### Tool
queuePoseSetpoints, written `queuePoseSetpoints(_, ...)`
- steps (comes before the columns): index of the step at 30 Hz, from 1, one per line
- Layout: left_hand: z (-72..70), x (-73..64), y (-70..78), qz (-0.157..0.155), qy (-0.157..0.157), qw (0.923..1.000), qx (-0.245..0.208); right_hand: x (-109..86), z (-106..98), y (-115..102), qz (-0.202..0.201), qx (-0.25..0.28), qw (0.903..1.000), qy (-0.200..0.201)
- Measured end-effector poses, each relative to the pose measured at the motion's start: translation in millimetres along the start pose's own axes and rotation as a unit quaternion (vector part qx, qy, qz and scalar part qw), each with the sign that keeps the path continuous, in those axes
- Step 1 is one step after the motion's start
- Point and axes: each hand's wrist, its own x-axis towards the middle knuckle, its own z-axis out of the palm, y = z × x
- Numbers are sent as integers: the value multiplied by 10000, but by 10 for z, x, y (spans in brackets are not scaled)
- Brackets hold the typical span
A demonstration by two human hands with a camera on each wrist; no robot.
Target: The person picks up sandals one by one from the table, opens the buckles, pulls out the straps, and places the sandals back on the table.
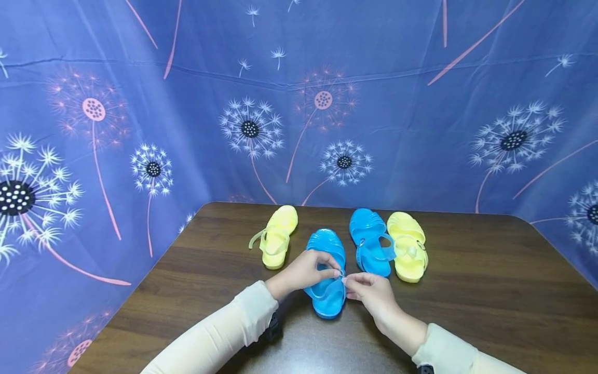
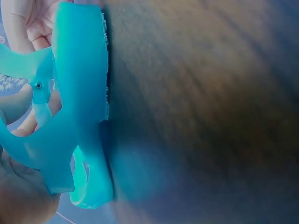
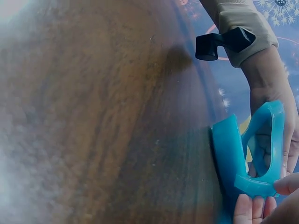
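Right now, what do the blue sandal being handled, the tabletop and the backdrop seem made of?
Blue sandal: probably soft moulded plastic or rubber, glossy, judging by highlights on the toe.
Tabletop: wood or wood-look laminate, slightly shiny; brown grain and pale glare show.
Backdrop: likely printed fabric, mostly matte, since creases show.

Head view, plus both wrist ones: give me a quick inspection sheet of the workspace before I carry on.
Surface: brown wood-grain table, glare on the near side.
Job's things: front blue sandal, sole down.
Clutter: rear blue sandal, left yellow sandal and right yellow sandal, all farther back.
Hands: left hand and right hand both pinch at the front sandal's strap, on its right side.
Cables: nothing seen.
Surroundings: blue dandelion-print cloth behind the table and along its left.
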Motion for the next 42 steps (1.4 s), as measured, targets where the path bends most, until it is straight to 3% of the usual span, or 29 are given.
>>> queuePoseSetpoints(7, 35, -11, -12, -106, 80, 9999, 76, -76, -15, 52, 312, 102, 9994, -88)
queuePoseSetpoints(26, -7, -3, 30, -294, 39, 9995, -91, -58, 3, 61, 83, 113, 9998, 144)
queuePoseSetpoints(42, -31, 13, 41, -485, -5, 9987, -183, -9, 20, 26, 31, -325, 9993, 183)
